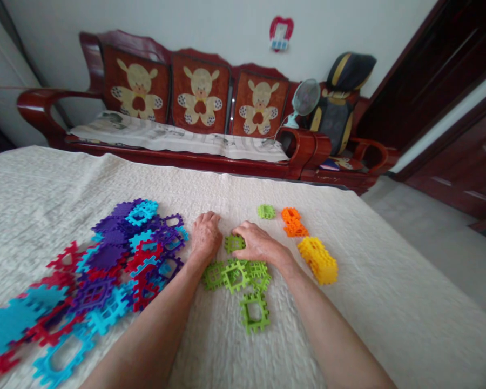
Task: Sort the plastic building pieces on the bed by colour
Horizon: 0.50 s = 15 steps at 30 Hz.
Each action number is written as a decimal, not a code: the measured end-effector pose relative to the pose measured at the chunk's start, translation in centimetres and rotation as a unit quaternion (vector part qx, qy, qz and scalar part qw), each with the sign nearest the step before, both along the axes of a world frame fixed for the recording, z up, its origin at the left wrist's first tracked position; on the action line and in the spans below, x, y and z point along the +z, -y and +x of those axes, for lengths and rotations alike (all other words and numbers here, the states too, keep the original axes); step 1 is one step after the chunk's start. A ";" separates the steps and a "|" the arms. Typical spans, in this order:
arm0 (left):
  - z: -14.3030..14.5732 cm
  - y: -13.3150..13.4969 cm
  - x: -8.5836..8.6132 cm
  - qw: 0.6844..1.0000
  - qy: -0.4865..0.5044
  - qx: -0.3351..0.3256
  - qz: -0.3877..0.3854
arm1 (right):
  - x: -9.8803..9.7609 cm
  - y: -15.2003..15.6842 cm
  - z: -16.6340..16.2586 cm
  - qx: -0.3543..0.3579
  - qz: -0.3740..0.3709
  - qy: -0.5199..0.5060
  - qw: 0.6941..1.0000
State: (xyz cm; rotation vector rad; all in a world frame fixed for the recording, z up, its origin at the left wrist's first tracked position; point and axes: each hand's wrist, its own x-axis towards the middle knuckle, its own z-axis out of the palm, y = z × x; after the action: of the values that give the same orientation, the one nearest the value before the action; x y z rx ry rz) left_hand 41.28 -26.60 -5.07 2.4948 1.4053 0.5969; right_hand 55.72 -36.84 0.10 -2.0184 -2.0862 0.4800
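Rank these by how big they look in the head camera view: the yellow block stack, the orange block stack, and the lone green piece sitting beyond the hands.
1. yellow block stack
2. orange block stack
3. lone green piece

The yellow stack lies nearer the camera, so part of its lead over the orange may be nearness.

Soft even daylight, bright, no glare. Faint shadows under forearms. Centre sharp; slight blur toward 6 o'clock. Wide-angle bending at edges, strongest 3 and 9 o'clock.
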 end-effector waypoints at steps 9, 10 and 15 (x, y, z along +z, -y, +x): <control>-0.2 -0.1 -0.3 1.000 0.006 -0.010 0.015 | 2.6 -1.7 5.9 -0.140 0.109 0.041 0.983; -0.2 -0.1 -0.4 1.000 0.007 -0.009 0.016 | 2.9 -2.1 7.1 -0.165 0.102 0.058 0.979; -0.2 0.0 -0.4 1.000 0.000 -0.011 0.013 | 2.7 -3.4 11.2 -0.200 0.031 0.106 0.974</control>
State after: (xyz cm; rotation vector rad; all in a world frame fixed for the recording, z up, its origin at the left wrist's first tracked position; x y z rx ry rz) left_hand 41.09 -26.57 -5.43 2.5274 1.3763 0.6160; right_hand 66.88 -33.44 2.82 -2.4582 -1.6977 0.1327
